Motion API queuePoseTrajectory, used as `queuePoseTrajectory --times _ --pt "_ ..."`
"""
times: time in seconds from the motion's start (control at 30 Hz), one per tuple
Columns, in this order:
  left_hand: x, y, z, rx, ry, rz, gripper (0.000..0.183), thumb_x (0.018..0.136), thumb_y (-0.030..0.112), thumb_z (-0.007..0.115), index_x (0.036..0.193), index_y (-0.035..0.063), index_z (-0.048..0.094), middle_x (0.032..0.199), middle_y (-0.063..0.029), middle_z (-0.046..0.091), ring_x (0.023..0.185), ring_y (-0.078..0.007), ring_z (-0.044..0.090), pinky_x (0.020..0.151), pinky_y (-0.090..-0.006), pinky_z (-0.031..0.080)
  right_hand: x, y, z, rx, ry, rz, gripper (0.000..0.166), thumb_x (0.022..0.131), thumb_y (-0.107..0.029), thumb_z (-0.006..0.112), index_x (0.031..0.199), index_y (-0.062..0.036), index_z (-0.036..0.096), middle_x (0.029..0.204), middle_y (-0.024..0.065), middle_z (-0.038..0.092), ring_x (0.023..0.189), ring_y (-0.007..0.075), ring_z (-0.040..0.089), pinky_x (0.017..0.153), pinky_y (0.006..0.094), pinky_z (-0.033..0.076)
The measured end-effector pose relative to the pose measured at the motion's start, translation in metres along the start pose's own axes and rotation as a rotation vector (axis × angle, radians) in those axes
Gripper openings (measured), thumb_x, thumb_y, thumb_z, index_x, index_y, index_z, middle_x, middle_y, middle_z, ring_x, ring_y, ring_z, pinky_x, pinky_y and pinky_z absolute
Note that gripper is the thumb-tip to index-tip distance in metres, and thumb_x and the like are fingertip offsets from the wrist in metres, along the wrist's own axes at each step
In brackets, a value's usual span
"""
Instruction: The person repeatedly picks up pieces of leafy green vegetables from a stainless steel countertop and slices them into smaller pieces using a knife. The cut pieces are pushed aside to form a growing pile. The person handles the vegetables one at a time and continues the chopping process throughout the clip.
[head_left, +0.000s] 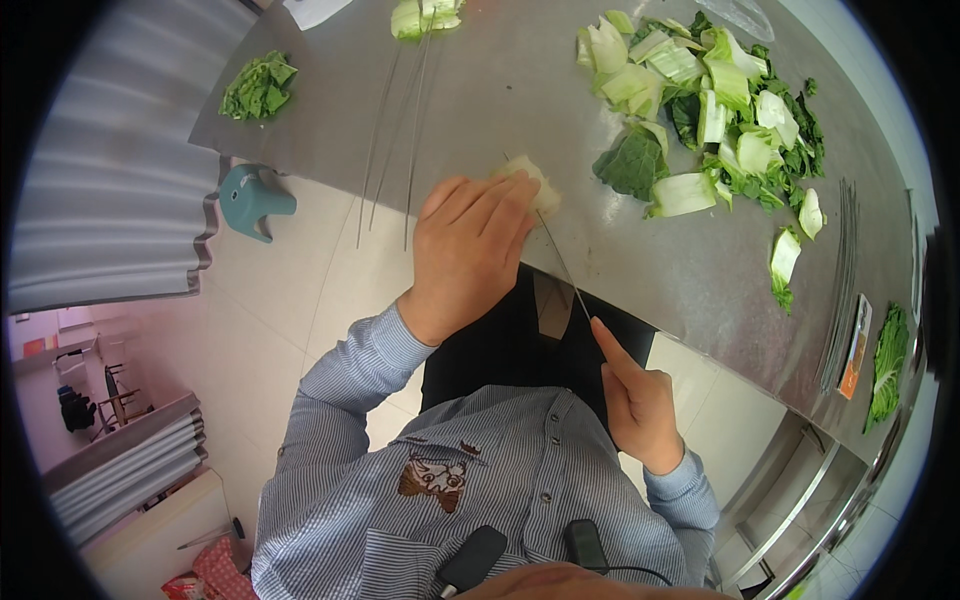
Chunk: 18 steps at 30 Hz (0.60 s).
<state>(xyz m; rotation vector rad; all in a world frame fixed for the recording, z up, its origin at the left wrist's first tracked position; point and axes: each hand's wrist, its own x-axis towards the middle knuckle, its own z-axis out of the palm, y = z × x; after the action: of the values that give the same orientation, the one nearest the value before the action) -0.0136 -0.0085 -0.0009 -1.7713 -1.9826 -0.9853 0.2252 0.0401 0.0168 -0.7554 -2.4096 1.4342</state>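
Observation:
My left hand (472, 240) lies palm down over a pale piece of cabbage leaf (546, 196), holding it against the metal tabletop (517, 112). My fingers hide part of the piece. In my right hand (637, 397) is a thin metal skewer (561, 255), its near end by my extended index finger. The skewer runs up to the pale piece, and a short tip shows past its far side. Whether it passes through every layer is hidden. Farther off, several metal skewers (415, 127) hold cabbage pieces (427, 19), their bare ends jutting past the table edge.
Cut cabbage leaves (712, 97) are heaped at the right. A small leafy bunch (259, 86) lies at far left. Bare skewers (840, 292), an orange-and-white packet (856, 349) and a green leaf (890, 367) line the right end. A teal stool (251, 199) stands on the floor.

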Motion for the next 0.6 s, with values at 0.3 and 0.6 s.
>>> queuePoseTrajectory --times 0.3,0.6 --pt "-0.001 0.008 0.000 -0.011 0.012 -0.058 0.036 0.071 0.004 0.069 0.105 0.0040 0.060 0.096 -0.0088 0.065 0.086 -0.0267 0.060 0.076 -0.0356 0.045 -0.013 0.008 -0.005 -0.019 0.003 0.035 0.050 0.082 0.006 0.047 0.131 -0.0027 0.048 0.051 0.0096 0.046 0.039 0.0163 0.046 0.044 0.0239 0.037" --pt "-0.004 0.008 0.000 -0.025 0.009 -0.075 0.037 0.071 0.007 0.071 0.107 0.0056 0.060 0.092 -0.0076 0.064 0.083 -0.0266 0.059 0.076 -0.0351 0.045 -0.042 0.038 0.001 0.049 0.072 -0.027 0.045 0.085 0.004 0.048 0.130 -0.0029 0.050 0.087 0.0117 0.068 0.040 0.0101 0.043 0.044 0.0218 0.036"
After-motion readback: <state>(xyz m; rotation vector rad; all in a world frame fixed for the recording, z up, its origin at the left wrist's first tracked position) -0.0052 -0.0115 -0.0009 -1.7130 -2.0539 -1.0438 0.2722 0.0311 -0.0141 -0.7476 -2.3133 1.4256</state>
